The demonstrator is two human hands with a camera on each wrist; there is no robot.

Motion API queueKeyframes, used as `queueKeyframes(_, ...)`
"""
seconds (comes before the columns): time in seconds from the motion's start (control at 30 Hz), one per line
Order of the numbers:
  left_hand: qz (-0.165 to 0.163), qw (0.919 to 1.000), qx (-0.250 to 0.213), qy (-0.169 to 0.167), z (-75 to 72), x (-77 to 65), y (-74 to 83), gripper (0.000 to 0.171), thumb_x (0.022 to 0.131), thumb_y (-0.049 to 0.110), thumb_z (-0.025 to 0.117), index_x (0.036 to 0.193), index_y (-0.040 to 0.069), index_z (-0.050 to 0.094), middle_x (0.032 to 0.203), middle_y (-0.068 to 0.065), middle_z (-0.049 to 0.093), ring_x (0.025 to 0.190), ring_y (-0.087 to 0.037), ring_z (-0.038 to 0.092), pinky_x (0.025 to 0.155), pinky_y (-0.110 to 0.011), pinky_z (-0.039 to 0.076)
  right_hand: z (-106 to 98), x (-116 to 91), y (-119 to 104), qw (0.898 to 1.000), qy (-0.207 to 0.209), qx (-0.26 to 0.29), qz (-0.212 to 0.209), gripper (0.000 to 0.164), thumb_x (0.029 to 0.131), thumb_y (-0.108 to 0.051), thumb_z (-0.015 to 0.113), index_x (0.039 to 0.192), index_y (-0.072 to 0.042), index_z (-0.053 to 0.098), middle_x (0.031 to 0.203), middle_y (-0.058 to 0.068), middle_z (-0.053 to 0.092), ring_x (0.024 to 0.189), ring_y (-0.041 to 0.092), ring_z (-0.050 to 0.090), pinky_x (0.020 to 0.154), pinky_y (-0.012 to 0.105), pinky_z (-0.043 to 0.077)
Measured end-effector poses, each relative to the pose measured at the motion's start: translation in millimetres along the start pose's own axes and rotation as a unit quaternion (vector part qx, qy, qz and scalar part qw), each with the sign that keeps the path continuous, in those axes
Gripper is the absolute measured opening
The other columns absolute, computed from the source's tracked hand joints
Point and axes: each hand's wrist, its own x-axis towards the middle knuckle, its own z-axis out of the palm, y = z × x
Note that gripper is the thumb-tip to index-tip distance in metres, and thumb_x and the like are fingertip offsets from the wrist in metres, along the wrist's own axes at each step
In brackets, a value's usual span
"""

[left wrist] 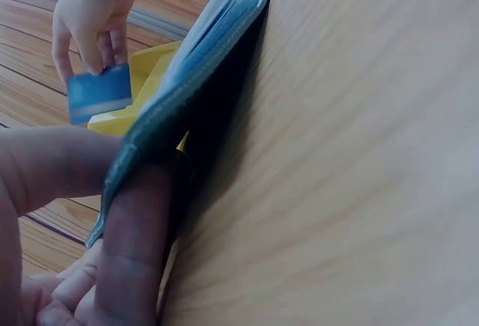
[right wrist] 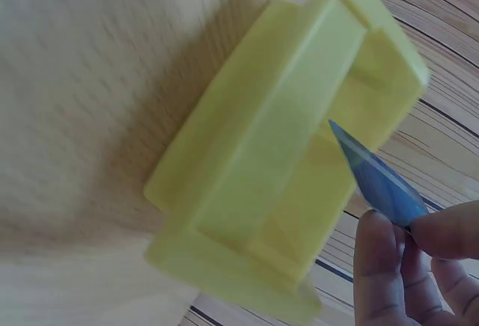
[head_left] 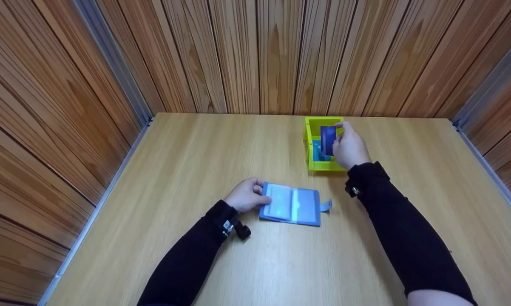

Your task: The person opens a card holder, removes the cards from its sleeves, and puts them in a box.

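Observation:
A blue card holder [head_left: 308, 212] lies open on the table, clear plastic sleeves showing inside and a snap strap [head_left: 326, 206] sticking out to the right. My left hand [head_left: 245, 196] pinches its left cover between thumb and fingers, and the left wrist view shows the cover lifted at that edge. Farther off on the right, my right hand [head_left: 351, 146] holds a dark blue card [right wrist: 378, 180] by its edge, over the yellow bin [head_left: 328, 168]. Below the card, something teal [head_left: 321, 157] lies inside the bin, partly hidden by it.
Wood-plank panels [head_left: 276, 59] rise behind the table [head_left: 204, 161] and along both sides, with metal rails [head_left: 123, 76] at the corners. The bin stands near the table's back edge. Both wrists wear black bands with small cameras.

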Motion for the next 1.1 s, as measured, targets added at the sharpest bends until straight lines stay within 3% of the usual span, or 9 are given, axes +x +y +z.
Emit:
queueKeyframes(0.2,0.002,1.0,0.003,-0.002,0.1,0.2,-0.6,0.04,0.08,0.015,0.081,0.11,0.008,0.055,0.083,0.003,0.058,0.079,-0.013,0.058,0.067,-0.026,0.054,13.6,9.0,0.9,0.999,-0.036,-0.022,0.014,0.05,0.099,-0.007,0.046,0.148,-0.01,0.037,0.109,0.014,0.058,0.098,0.029,0.056,0.086,0.045,0.05)
queueKeyframes(0.4,0.004,1.0,0.007,0.002,0.2,0.7,-1.0,0.042,0.081,0.016,0.081,0.113,0.008,0.055,0.084,0.003,0.059,0.08,-0.013,0.058,0.068,-0.025,0.053,22.4,14.6,7.6,0.995,-0.081,-0.06,0.028,0.056,0.097,-0.004,0.042,0.152,-0.004,0.03,0.14,0.021,0.052,0.129,0.034,0.05,0.109,0.052,0.04)
queueKeyframes(0.6,0.01,0.9999,-0.001,0.001,1.4,-0.7,0.2,0.043,0.08,0.012,0.08,0.114,0.005,0.054,0.085,0.002,0.061,0.079,-0.012,0.061,0.067,-0.025,0.055,20.6,8.9,3.9,0.995,-0.089,-0.048,0.027,0.059,0.098,-0.006,0.045,0.154,-0.007,0.025,0.148,0.02,0.044,0.136,0.035,0.042,0.113,0.054,0.035)
queueKeyframes(0.73,0.008,0.9999,-0.008,-0.002,1.5,-1.2,0.8,0.043,0.08,0.011,0.08,0.114,0.004,0.055,0.086,-0.001,0.064,0.079,-0.014,0.063,0.068,-0.027,0.057,14.4,-1.9,-2.8,0.997,-0.071,-0.043,-0.006,0.062,0.098,-0.013,0.053,0.153,-0.007,0.026,0.147,0.02,0.044,0.134,0.036,0.043,0.111,0.055,0.037)
queueKeyframes(0.87,0.0,0.9997,-0.022,-0.009,1.4,-1.3,0.5,0.042,0.08,0.011,0.08,0.114,0.005,0.055,0.086,-0.002,0.065,0.079,-0.015,0.065,0.069,-0.029,0.058,9.9,-22.6,-13.9,0.996,-0.057,-0.024,-0.064,0.067,0.095,-0.022,0.064,0.151,-0.007,0.032,0.143,0.02,0.046,0.129,0.036,0.046,0.109,0.053,0.04)
queueKeyframes(0.97,0.0,0.9997,-0.023,-0.01,1.4,-1.1,-0.2,0.042,0.08,0.01,0.08,0.113,0.005,0.055,0.085,0.0,0.065,0.078,-0.014,0.065,0.069,-0.028,0.058,14.0,-47.8,-24.9,0.99,-0.079,-0.007,-0.114,0.071,0.091,-0.029,0.071,0.149,-0.009,0.036,0.142,0.017,0.047,0.127,0.034,0.048,0.107,0.052,0.043)
queueKeyframes(1.1,0.011,0.9996,-0.023,-0.008,1.0,-0.5,-0.8,0.042,0.08,0.01,0.08,0.112,0.005,0.054,0.082,0.001,0.065,0.076,-0.013,0.065,0.068,-0.028,0.058,32.6,-87.9,-36.5,0.974,-0.145,-0.025,-0.17,0.078,0.084,-0.039,0.077,0.147,-0.015,0.04,0.142,0.01,0.049,0.124,0.029,0.052,0.103,0.049,0.047)
